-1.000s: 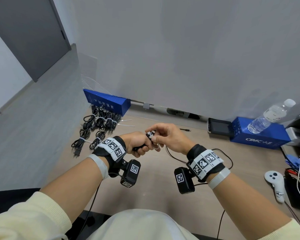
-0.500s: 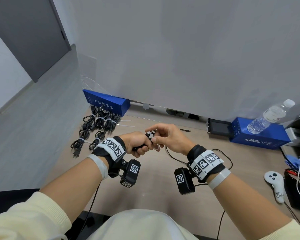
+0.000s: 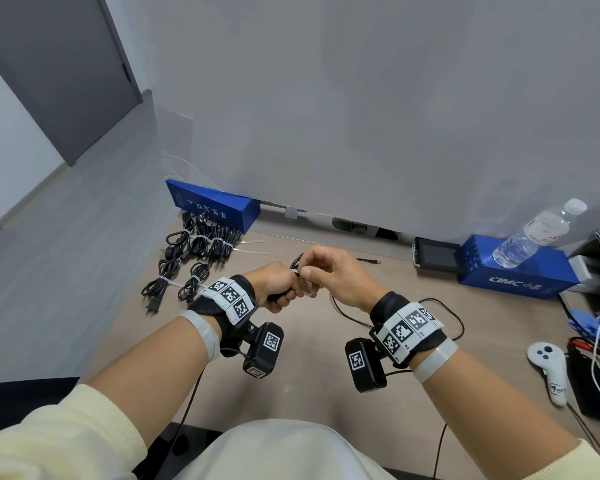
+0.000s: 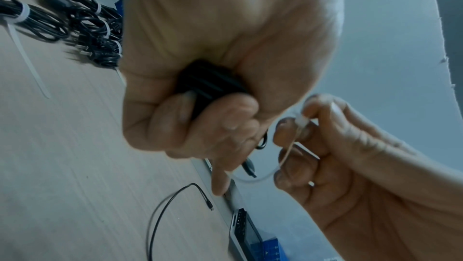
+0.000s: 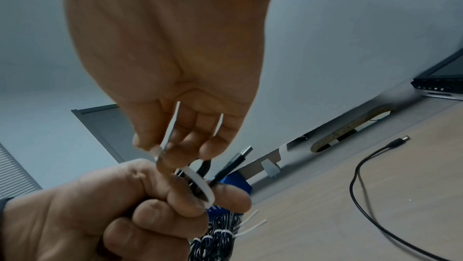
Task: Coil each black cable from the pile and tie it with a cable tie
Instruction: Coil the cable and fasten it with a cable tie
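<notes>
My left hand (image 3: pixel 279 287) grips a coiled black cable (image 4: pixel 208 82) in its fist above the desk; the coil's USB plug (image 5: pixel 238 158) sticks out past the fingers. A white cable tie (image 5: pixel 198 182) loops around the coil. My right hand (image 3: pixel 321 271) pinches the tie's head and tail (image 5: pixel 170 126) between thumb and fingertips, right against the left fist. In the left wrist view the tie (image 4: pixel 288 152) curves from the right fingers back to the coil. Several tied black cable bundles (image 3: pixel 194 254) lie at the desk's far left.
A loose black cable (image 3: pixel 368 261) with a barrel plug lies on the desk behind my hands. Blue boxes (image 3: pixel 215 209) (image 3: pixel 513 268) stand at the back, a water bottle (image 3: pixel 537 233) on the right one. A small screen (image 3: pixel 435 252), a white controller (image 3: pixel 548 368) and wires sit at right.
Both hands stay together at the same place; the right fingers have shifted slightly on the tie. Nothing else has moved.
</notes>
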Demonstrator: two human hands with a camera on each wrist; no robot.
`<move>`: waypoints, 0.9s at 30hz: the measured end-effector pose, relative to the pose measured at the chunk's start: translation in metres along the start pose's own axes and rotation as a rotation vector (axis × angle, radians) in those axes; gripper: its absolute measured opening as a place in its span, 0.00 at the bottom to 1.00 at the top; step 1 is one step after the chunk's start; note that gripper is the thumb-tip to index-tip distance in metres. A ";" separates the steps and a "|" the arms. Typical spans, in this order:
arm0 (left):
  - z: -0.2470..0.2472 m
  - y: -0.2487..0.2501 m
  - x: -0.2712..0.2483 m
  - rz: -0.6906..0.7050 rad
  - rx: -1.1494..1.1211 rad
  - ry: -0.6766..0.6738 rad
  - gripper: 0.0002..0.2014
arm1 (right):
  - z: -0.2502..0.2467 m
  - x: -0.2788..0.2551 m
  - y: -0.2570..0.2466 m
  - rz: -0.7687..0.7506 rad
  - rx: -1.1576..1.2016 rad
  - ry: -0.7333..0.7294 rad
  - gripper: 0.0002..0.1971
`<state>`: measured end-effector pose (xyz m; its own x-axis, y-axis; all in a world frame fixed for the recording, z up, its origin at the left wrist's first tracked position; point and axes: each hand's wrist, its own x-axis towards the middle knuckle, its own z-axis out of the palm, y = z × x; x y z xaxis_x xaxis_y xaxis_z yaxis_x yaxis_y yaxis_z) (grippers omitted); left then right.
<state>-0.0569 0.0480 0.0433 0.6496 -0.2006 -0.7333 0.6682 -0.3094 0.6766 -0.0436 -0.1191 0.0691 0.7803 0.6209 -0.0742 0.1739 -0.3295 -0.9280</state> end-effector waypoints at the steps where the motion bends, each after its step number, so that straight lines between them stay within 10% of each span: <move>1: -0.001 -0.001 0.000 -0.004 -0.011 0.007 0.13 | -0.001 0.000 0.002 -0.014 -0.031 0.008 0.03; 14: -0.018 0.000 -0.005 -0.006 -0.177 -0.112 0.15 | -0.024 -0.026 -0.004 -0.106 0.315 -0.047 0.06; 27: -0.019 0.019 -0.009 0.028 -0.332 -0.142 0.10 | -0.042 -0.015 0.023 0.151 0.026 0.005 0.11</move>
<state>-0.0428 0.0619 0.0638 0.6281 -0.3392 -0.7002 0.7473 0.0123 0.6644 -0.0261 -0.1660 0.0646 0.7996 0.5620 -0.2118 0.0389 -0.4004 -0.9155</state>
